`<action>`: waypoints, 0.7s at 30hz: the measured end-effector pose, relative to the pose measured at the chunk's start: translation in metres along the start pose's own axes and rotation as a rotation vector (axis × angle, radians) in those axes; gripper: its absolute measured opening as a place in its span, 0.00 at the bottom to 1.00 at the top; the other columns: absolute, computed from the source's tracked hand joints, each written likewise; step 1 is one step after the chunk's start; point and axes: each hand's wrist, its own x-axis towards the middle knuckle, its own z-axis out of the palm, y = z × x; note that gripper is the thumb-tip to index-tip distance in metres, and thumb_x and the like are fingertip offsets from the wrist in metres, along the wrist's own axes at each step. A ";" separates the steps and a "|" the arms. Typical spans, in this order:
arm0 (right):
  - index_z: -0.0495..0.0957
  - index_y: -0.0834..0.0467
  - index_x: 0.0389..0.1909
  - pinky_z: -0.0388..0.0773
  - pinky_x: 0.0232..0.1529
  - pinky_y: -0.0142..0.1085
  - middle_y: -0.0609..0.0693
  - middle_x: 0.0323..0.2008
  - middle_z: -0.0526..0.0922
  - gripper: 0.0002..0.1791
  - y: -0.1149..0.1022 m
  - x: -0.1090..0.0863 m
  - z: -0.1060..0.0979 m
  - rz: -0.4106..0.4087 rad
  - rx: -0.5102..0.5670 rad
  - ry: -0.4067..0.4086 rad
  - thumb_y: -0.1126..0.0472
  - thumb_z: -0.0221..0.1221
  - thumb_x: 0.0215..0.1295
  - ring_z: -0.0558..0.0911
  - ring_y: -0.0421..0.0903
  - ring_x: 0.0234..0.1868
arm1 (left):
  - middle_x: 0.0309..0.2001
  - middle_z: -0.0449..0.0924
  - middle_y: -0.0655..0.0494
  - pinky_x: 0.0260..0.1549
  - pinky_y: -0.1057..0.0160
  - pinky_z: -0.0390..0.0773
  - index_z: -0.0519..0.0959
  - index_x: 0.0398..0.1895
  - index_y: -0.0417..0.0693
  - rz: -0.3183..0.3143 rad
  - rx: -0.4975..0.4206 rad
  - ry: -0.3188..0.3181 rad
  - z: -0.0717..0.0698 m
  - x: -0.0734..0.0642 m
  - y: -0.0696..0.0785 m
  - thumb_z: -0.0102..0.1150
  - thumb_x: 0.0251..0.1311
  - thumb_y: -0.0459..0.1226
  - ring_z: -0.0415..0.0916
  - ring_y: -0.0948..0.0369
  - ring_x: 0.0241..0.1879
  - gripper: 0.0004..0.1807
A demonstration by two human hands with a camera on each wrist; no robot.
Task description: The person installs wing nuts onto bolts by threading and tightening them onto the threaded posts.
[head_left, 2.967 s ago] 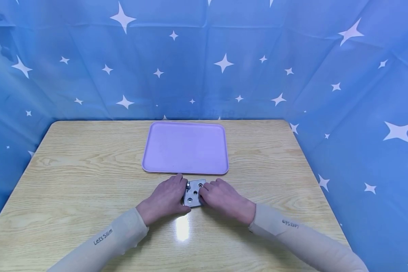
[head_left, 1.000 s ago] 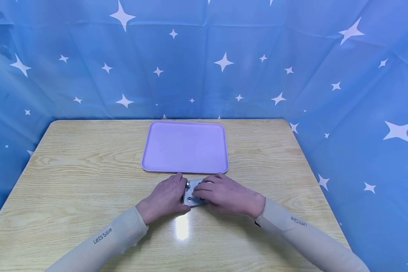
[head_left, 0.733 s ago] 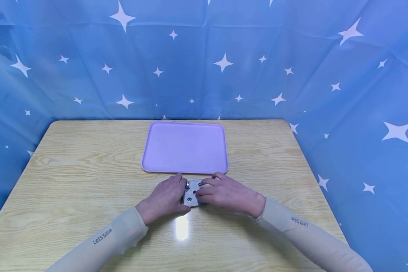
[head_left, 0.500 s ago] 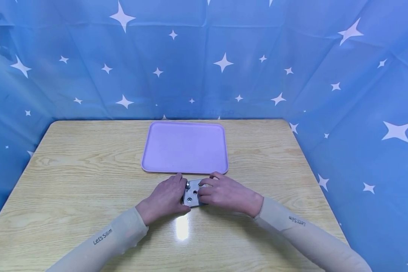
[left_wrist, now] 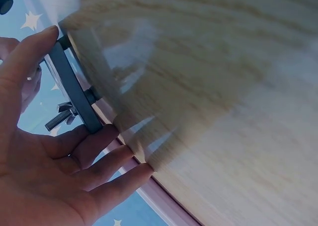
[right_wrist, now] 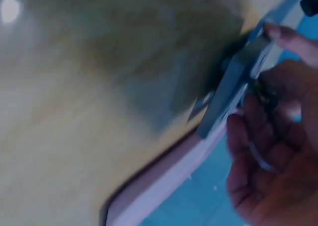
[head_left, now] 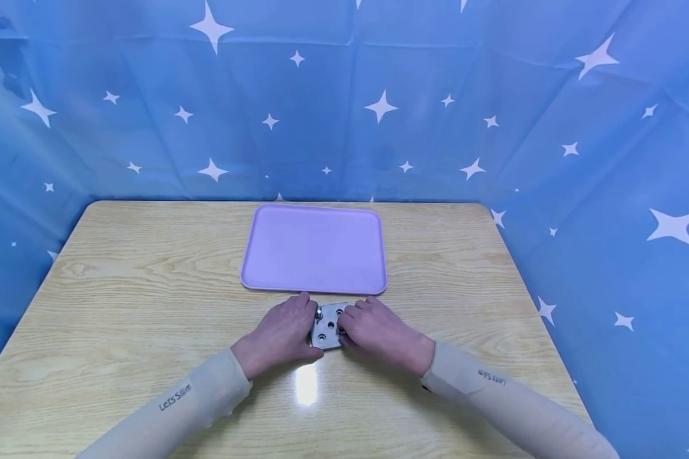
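Note:
A grey metal plate with several round holes lies near the table's middle. In the left wrist view the plate appears edge-on, raised on short dark feet, and a threaded bolt with a nut stands from its upper face. My left hand grips the plate's left side between thumb and fingers. At its right side is my right hand, fingers curled round a small dark metal piece, seemingly a bolt. The right thumb touches the plate's end; the fingers partly hide the piece, and the view is blurred.
A shallow purple tray lies just beyond the plate. The wood-grain table meets a blue curtain with white stars at the back and sides.
My right hand reached further left over the plate, then drew back right, its fingers curling in at the right edge. The left hand keeps its grip, and the plate stays in place.

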 end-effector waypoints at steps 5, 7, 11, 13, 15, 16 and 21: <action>0.75 0.53 0.24 0.67 0.27 0.36 0.44 0.22 0.77 0.14 -0.008 0.000 0.003 0.133 0.059 0.041 0.54 0.71 0.58 0.74 0.43 0.23 | 0.34 0.66 0.55 0.29 0.60 0.75 0.74 0.39 0.40 0.000 0.009 -0.003 0.000 0.000 0.001 0.81 0.39 0.56 0.66 0.60 0.30 0.36; 0.75 0.53 0.24 0.66 0.26 0.37 0.44 0.21 0.76 0.14 -0.010 0.001 0.003 0.159 0.079 0.039 0.55 0.70 0.58 0.74 0.43 0.22 | 0.34 0.66 0.54 0.28 0.60 0.75 0.74 0.39 0.40 0.000 0.009 -0.002 0.000 0.000 0.001 0.81 0.39 0.56 0.66 0.60 0.30 0.36; 0.80 0.54 0.33 0.71 0.35 0.40 0.45 0.29 0.81 0.15 -0.007 -0.002 -0.003 0.168 0.100 -0.010 0.46 0.69 0.60 0.78 0.45 0.31 | 0.34 0.66 0.54 0.28 0.60 0.75 0.74 0.39 0.40 0.005 0.013 0.000 0.000 0.000 0.001 0.81 0.39 0.56 0.66 0.60 0.30 0.36; 0.83 0.54 0.44 0.74 0.43 0.42 0.46 0.39 0.85 0.20 -0.002 -0.003 -0.008 0.127 0.110 -0.043 0.43 0.69 0.61 0.81 0.46 0.41 | 0.34 0.65 0.54 0.28 0.60 0.74 0.74 0.39 0.40 0.005 0.016 0.000 0.000 0.000 0.001 0.81 0.39 0.56 0.66 0.60 0.30 0.36; 0.82 0.52 0.55 0.74 0.50 0.45 0.45 0.51 0.84 0.24 0.004 -0.004 -0.015 0.045 0.118 -0.071 0.46 0.70 0.61 0.80 0.47 0.53 | 0.34 0.65 0.54 0.28 0.60 0.74 0.74 0.39 0.40 0.006 0.018 -0.001 -0.001 0.000 0.001 0.81 0.39 0.56 0.66 0.59 0.30 0.35; 0.82 0.51 0.58 0.74 0.52 0.46 0.43 0.55 0.83 0.24 0.007 -0.004 -0.018 -0.008 0.115 -0.080 0.48 0.71 0.62 0.79 0.47 0.57 | 0.34 0.65 0.54 0.28 0.60 0.74 0.74 0.39 0.40 0.006 0.017 -0.001 -0.001 0.000 0.001 0.81 0.39 0.55 0.66 0.59 0.30 0.35; 0.83 0.46 0.58 0.73 0.56 0.43 0.37 0.59 0.82 0.20 0.017 -0.008 -0.025 -0.240 -0.001 -0.112 0.60 0.69 0.65 0.76 0.45 0.64 | 0.34 0.65 0.54 0.27 0.60 0.74 0.74 0.38 0.40 0.006 0.003 -0.004 -0.001 0.001 0.001 0.81 0.39 0.55 0.66 0.59 0.30 0.35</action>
